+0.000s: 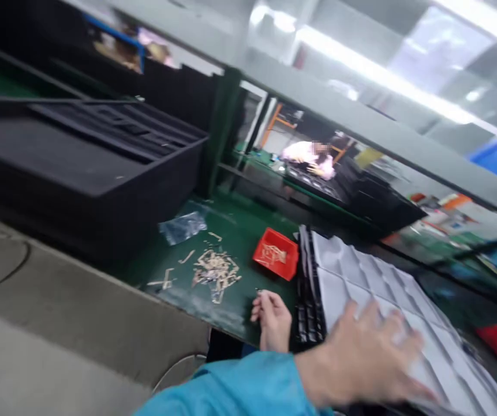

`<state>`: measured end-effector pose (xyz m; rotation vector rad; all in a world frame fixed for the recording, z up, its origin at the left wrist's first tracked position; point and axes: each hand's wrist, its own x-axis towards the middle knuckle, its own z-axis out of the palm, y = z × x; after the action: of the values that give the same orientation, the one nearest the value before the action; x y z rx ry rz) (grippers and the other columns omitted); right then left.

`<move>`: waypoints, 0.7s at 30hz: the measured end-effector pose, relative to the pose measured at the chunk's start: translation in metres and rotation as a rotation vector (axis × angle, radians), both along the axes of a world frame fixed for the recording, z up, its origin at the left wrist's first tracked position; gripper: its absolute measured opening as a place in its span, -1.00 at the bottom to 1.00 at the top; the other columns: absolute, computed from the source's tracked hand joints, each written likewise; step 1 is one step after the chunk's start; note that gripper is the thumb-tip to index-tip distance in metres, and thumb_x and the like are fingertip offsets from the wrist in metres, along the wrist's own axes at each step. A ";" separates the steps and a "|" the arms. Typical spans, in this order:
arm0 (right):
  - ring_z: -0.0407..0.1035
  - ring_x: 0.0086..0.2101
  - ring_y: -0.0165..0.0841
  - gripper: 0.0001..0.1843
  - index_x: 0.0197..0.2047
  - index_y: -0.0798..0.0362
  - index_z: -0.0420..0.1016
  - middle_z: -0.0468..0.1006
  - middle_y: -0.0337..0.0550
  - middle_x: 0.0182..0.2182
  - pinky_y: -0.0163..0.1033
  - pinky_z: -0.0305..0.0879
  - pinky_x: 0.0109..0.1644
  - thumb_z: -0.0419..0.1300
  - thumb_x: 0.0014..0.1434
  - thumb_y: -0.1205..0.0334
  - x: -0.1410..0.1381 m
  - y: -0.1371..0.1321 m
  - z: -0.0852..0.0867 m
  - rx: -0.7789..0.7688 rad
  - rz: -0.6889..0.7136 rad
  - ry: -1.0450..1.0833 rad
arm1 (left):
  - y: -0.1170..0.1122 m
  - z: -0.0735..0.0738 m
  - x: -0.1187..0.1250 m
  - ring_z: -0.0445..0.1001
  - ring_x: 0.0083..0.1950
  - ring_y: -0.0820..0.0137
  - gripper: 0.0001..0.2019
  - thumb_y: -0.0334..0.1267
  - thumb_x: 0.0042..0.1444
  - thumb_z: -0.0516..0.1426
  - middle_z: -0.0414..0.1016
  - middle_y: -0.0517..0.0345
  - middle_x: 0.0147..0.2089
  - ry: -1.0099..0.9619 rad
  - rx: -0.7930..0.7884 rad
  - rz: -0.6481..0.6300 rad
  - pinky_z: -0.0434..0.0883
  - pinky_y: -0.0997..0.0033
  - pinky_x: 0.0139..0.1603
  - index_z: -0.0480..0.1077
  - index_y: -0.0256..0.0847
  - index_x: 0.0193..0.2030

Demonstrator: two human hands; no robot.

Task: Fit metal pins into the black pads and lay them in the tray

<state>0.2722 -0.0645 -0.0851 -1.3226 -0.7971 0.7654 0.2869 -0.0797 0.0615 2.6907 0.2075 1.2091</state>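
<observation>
White faceted plastic liner lies on a black ribbed tray at the worktop. Right hand presses flat, fingers spread, unclamped; left hand curls loosely beside, holding nothing visible. Looks light, thin, springy: take it by the edges!

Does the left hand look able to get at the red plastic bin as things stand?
Probably yes: the left hand lies on the green bench just below the red plastic bin, with only bare green surface showing between them.
</observation>
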 end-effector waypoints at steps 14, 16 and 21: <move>0.39 -0.52 -0.54 -0.65 -0.19 0.13 0.49 0.51 -0.33 -0.42 -0.42 0.36 -0.50 0.24 0.41 -0.03 -0.009 0.004 0.012 0.042 0.180 0.427 | -0.029 -0.020 0.029 0.62 -0.04 0.21 -0.89 -0.31 0.39 0.17 0.65 -0.02 -0.06 0.475 0.147 -0.030 0.55 0.23 -0.09 0.47 -0.32 -0.06; 0.37 -0.53 -0.54 -0.67 -0.16 0.13 0.50 0.50 -0.34 -0.42 -0.41 0.36 -0.49 0.22 0.42 -0.01 -0.008 0.004 0.014 0.023 0.198 0.443 | -0.026 -0.008 0.033 0.59 -0.26 0.29 -0.91 -0.32 0.34 0.21 0.60 0.10 -0.27 0.472 0.192 -0.054 0.51 0.30 -0.30 0.43 -0.28 -0.21; 0.54 -0.18 -0.33 -0.72 0.07 0.03 0.52 0.61 -0.10 -0.04 -0.15 0.57 -0.13 0.24 0.41 0.04 0.034 -0.009 0.035 0.014 0.131 0.379 | -0.014 -0.010 0.037 0.64 -0.14 0.18 -0.93 -0.31 0.37 0.19 0.61 -0.01 -0.21 0.442 0.233 0.106 0.54 0.22 -0.16 0.45 -0.24 -0.18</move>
<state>0.3058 -0.0737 -0.0500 -1.0747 -0.5861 1.0747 0.3243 -0.0935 0.0512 3.1605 0.2871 0.6781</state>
